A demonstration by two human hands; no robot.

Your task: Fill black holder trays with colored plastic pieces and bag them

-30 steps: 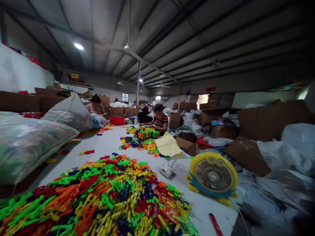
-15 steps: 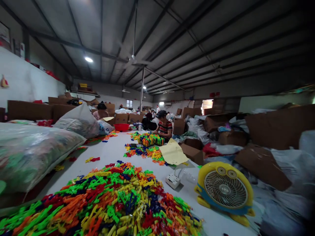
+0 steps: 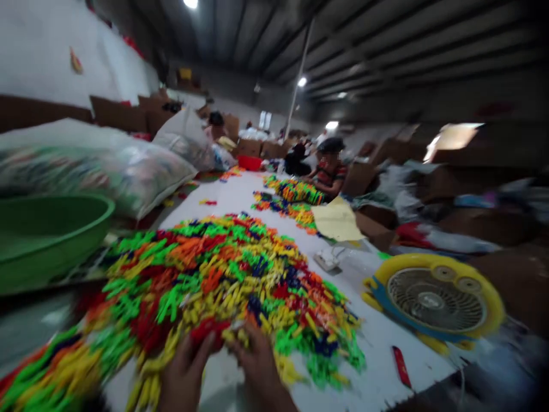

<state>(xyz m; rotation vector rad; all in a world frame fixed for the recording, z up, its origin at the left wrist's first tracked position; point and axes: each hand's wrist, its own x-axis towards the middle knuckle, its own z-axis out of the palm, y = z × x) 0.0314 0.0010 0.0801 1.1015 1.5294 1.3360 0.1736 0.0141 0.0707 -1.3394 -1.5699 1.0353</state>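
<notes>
Both hands are low in the middle of the view, at the near edge of a big heap of small plastic toy pieces in red, yellow, green, orange and dark blue. My left hand closes its thumb and fingers around a red plastic piece. Close beside it, my right hand pinches a yellow plastic piece. The two held pieces are close together; blur hides whether they touch. More yellow pieces lie left of my left hand.
A green basin stands at left, before a stuffed sack. On the right are a yellow-and-blue fan, a red object and a white power socket. Further back, a person sits by another heap beyond yellow paper.
The view has tilted down and shifted left, bringing the green basin and the red object at right into sight. Both my hands now show, holding pieces; neither was visible before.
</notes>
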